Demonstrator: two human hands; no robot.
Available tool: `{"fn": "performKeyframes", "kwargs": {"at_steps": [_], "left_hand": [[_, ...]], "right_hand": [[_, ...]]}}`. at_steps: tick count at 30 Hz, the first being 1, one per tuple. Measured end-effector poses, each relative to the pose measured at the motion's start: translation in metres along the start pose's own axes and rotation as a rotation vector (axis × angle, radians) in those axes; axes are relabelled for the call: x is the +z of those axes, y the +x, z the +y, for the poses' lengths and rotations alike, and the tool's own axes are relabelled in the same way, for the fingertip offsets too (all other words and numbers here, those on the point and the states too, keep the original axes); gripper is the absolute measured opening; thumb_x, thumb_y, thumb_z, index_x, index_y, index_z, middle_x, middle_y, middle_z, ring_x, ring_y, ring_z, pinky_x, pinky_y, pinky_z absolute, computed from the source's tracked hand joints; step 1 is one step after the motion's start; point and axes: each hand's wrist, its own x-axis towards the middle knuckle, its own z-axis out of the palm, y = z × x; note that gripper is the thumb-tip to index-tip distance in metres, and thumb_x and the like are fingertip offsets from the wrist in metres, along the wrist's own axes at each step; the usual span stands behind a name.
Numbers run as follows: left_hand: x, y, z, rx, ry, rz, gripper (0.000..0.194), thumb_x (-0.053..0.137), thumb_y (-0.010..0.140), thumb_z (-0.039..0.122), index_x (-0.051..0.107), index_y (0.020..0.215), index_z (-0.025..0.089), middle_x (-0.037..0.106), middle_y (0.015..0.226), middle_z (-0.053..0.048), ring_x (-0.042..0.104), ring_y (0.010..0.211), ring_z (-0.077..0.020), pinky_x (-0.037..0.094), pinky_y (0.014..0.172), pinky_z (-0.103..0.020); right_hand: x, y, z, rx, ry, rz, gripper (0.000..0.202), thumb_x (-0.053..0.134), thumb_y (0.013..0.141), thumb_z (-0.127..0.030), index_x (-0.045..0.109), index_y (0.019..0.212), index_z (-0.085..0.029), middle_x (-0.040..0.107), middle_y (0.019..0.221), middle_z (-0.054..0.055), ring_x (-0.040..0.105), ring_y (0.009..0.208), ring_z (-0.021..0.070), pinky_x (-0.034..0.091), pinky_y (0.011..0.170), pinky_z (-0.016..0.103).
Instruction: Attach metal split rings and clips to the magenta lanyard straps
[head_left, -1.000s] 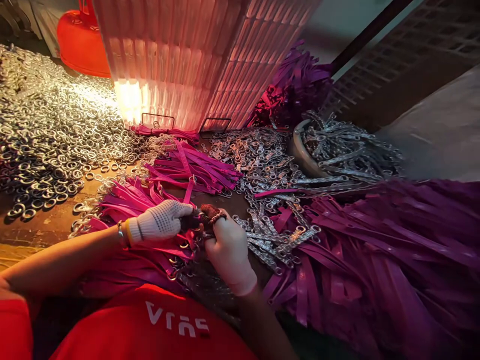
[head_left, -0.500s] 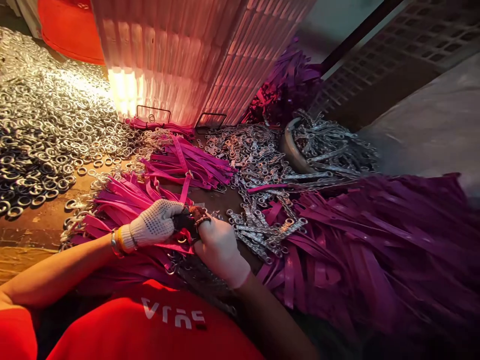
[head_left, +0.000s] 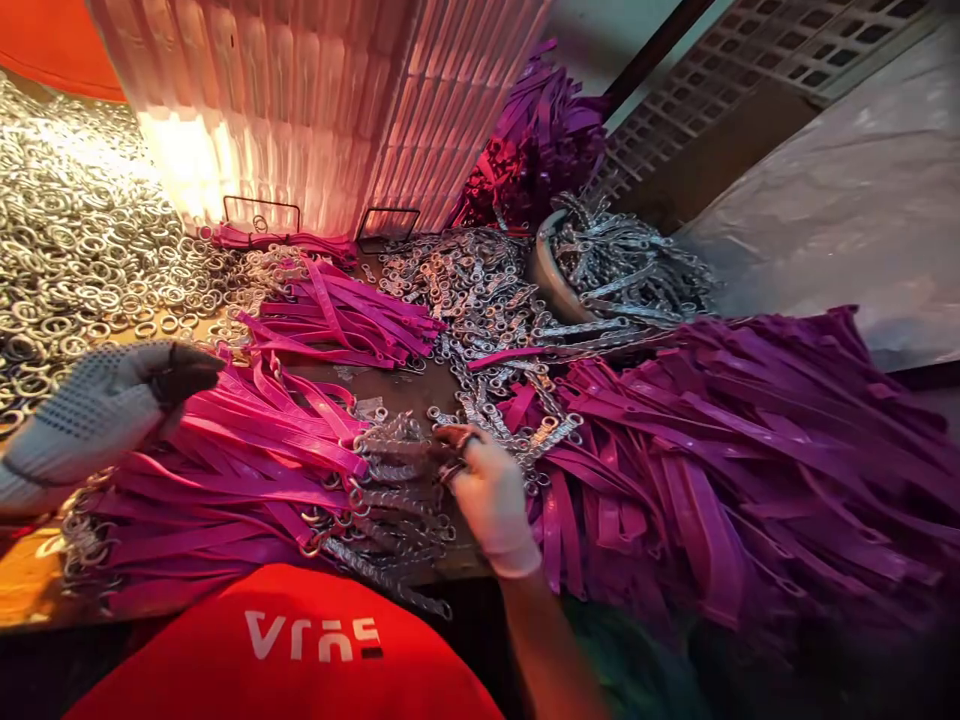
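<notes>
My left hand (head_left: pixel 112 415), in a white dotted glove with dark fingertips, is at the left over the ends of pink straps (head_left: pixel 255 410). Its fingers are pressed together; what they hold, if anything, is hidden. My right hand (head_left: pixel 491 490), in a pale glove with dark finger coverings, has its fingers curled beside short braided metal chains (head_left: pixel 405 470). I cannot make out anything in its grip. Those chains join the right ends of the pink straps by rings and lie fanned out between my hands. Loose metal links (head_left: pixel 551 430) lie just behind the right hand.
Metal rings (head_left: pixel 67 250) are heaped at left. A second pink strap bundle (head_left: pixel 337 315) lies behind. Purple straps (head_left: pixel 712 450) pile up at right. A bowl (head_left: pixel 555 270) holds chains. Translucent ribbed panels (head_left: pixel 300 120) stand at the back, near a grey plastic sheet (head_left: pixel 840 200).
My hands, together over the strap ends before, have parted: the left moved far left, the right slightly right. The strap and chain ends between them are now uncovered. The view shifted.
</notes>
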Motion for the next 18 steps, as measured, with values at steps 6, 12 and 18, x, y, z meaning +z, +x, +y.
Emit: {"fn": "performKeyframes", "kwargs": {"at_steps": [6, 12, 18], "left_hand": [[0.075, 0.004, 0.013, -0.647, -0.941, -0.301, 0.038, 0.049, 0.098, 0.046, 0.066, 0.095, 0.012, 0.066, 0.071, -0.006, 0.051, 0.047, -0.0070, 0.029, 0.034, -0.013], [0.103, -0.005, 0.000, -0.638, -1.054, -0.685, 0.030, 0.062, 0.088, 0.034, 0.064, 0.108, 0.012, 0.071, 0.094, -0.012, 0.062, 0.057, -0.0123, 0.030, 0.034, -0.016], [0.104, -0.026, -0.003, -0.335, -0.711, -0.570, 0.028, 0.068, 0.084, 0.022, 0.062, 0.110, 0.012, 0.067, 0.078, -0.004, 0.053, 0.050, -0.0053, 0.030, 0.040, -0.014]], "right_hand": [[0.009, 0.019, 0.052, 0.045, -0.359, -0.249, 0.023, 0.053, 0.072, 0.001, 0.072, 0.080, -0.010, 0.071, 0.097, 0.021, 0.062, 0.094, 0.0328, 0.044, 0.073, 0.040], [0.015, 0.008, 0.058, 0.037, -0.502, -0.299, 0.023, 0.050, 0.075, -0.003, 0.070, 0.077, -0.013, 0.069, 0.092, 0.019, 0.062, 0.089, 0.0324, 0.046, 0.073, 0.041], [-0.004, 0.009, 0.025, 0.043, 0.219, 0.081, 0.033, 0.048, 0.083, -0.016, 0.068, 0.108, -0.021, 0.073, 0.097, 0.008, 0.067, 0.089, 0.0259, 0.054, 0.081, 0.039]]}}
